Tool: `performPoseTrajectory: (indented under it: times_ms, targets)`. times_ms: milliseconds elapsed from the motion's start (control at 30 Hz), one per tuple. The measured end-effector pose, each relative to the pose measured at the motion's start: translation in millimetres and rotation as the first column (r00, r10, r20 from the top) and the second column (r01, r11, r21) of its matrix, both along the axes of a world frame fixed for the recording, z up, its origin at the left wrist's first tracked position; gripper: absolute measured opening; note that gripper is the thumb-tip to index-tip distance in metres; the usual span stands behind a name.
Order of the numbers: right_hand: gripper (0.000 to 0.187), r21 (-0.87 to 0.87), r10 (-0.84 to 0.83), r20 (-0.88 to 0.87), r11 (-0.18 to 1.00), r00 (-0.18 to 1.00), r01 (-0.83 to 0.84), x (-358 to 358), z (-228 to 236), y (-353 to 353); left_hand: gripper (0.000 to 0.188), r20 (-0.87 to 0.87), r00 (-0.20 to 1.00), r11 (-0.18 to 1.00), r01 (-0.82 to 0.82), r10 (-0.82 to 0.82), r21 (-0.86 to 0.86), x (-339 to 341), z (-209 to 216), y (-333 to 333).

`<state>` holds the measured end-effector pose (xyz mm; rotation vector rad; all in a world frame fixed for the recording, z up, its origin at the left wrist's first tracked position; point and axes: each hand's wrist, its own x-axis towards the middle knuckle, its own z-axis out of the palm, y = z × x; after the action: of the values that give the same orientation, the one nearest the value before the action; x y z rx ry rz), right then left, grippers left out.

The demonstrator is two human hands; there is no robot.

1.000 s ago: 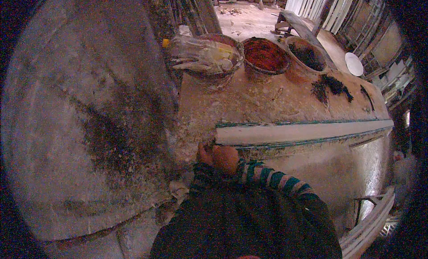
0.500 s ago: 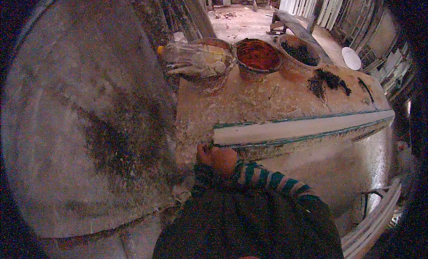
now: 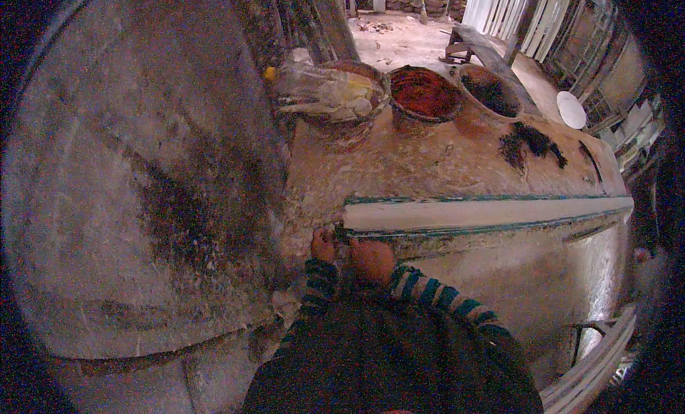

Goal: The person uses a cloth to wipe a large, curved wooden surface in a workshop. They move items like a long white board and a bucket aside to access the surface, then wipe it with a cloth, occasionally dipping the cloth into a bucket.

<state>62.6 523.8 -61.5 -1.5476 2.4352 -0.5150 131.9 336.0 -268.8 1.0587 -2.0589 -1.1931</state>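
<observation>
A long pale strip (image 3: 485, 213) with dark green edges lies across the worktop in front of me. My left hand (image 3: 322, 244) is just off its left end, fingers curled together in a pinch. Close beside it, my right hand (image 3: 372, 260) is closed at the strip's near edge, by its left end. A small dark bit shows between the two hands, too blurred to name. Whatever sits inside the fingers is hidden. Both wrists come out of green striped sleeves.
Beyond the strip stand a bucket with reddish contents (image 3: 426, 94), a dark-filled bucket (image 3: 492, 92) and a cloudy plastic bottle (image 3: 321, 89) lying over another bucket. Dark clumps (image 3: 531, 144) lie on the brown worktop (image 3: 399, 161). A big grey stained surface (image 3: 93, 200) rises at left.
My hands have come slightly apart, the left now showing separately to the left of the right. The whole view has shifted a little, while the strip appears to lie in place.
</observation>
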Motion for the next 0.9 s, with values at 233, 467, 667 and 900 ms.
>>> performPoseTrajectory:
  times_ms: [233, 467, 667, 900]
  targets:
    - [0.026, -0.011, 0.011, -0.064, 1.000, 0.998, -0.012, -5.3, 10.2, -4.5, 0.034, 0.148, 0.986, 0.997, 0.068, -0.071, 0.025, -0.3, 26.9, 12.8]
    - [0.026, -0.066, -0.073, -0.066, 0.995, 0.995, 0.068, 18.4, 38.2, -26.6, 0.035, -0.068, 0.998, 1.000, 0.016, -0.017, -0.021, 12.3, -11.4, 18.1]
    - [0.028, 0.122, 0.069, -0.057, 0.991, 0.996, -0.061, 27.8, 80.6, -29.6, 0.033, -0.065, 0.998, 0.999, 0.023, -0.020, 0.036, 14.0, 9.0, 47.8]
    - [0.033, -0.002, -0.022, 0.007, 1.000, 1.000, 0.022, 4.0, 13.2, 24.6, 0.032, -0.091, 0.996, 0.999, 0.021, -0.018, 0.027, 6.6, 23.3, 56.7]
